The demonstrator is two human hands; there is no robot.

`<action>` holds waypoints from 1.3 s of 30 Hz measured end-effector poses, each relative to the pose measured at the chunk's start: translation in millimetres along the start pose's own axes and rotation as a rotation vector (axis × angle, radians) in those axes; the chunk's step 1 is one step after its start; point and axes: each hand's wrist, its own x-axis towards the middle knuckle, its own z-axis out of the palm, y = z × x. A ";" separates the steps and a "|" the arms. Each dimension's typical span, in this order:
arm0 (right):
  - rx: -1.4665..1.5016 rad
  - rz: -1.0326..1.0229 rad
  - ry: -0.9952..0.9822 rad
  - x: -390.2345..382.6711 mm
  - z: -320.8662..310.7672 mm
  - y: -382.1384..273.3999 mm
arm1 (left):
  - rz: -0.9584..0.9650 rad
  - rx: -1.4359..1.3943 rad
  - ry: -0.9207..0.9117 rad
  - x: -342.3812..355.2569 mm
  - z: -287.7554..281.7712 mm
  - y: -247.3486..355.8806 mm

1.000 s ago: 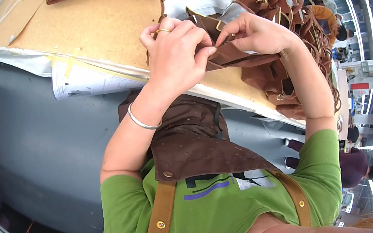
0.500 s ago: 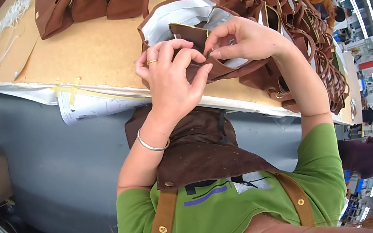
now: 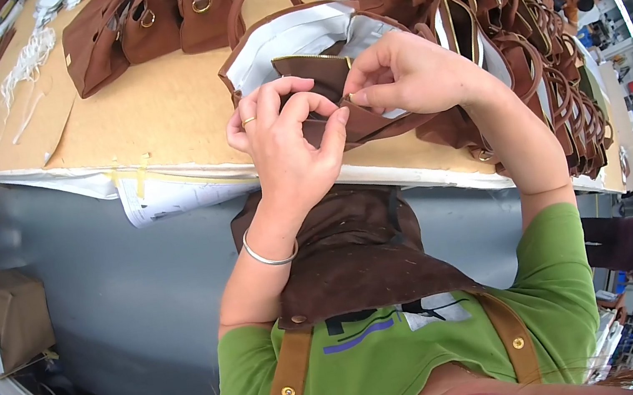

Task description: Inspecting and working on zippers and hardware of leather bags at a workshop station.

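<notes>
A brown handbag (image 3: 397,128) stands open at the table's near edge, its pale lining (image 3: 295,30) showing and one looped handle (image 3: 241,12) rising at the far side. Inside it is a brown pocket (image 3: 303,71) with a gold zipper along its top. My left hand (image 3: 284,131) is closed at the near rim, thumb and forefinger pinching the bag. Opposite it, my right hand (image 3: 413,74) also pinches, its fingertips close to the left ones. Between them shows a tiny dark bit, too small to name.
More brown handbags (image 3: 209,18) stand at the back, and several crowd the table (image 3: 163,97) on my right. White strings (image 3: 29,58) lie at the far left. A paper sheet (image 3: 172,196) hangs off the front edge. A brown box (image 3: 12,319) stands at the lower left.
The whole view has shifted a little. My right hand's fingertips have come slightly nearer to the left ones at the rim. Both hands stay at the same handbag.
</notes>
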 end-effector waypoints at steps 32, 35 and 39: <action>-0.109 -0.078 0.032 7.6 -0.3 -7.4 | 0.003 -0.027 0.057 2.2 -1.8 -5.5; -0.025 -0.094 0.021 10.4 -2.7 -4.0 | 0.008 -0.039 0.070 2.8 0.4 -6.0; 0.019 -0.009 -0.022 13.5 -6.9 -3.7 | -0.002 -0.049 0.056 3.8 0.6 -5.8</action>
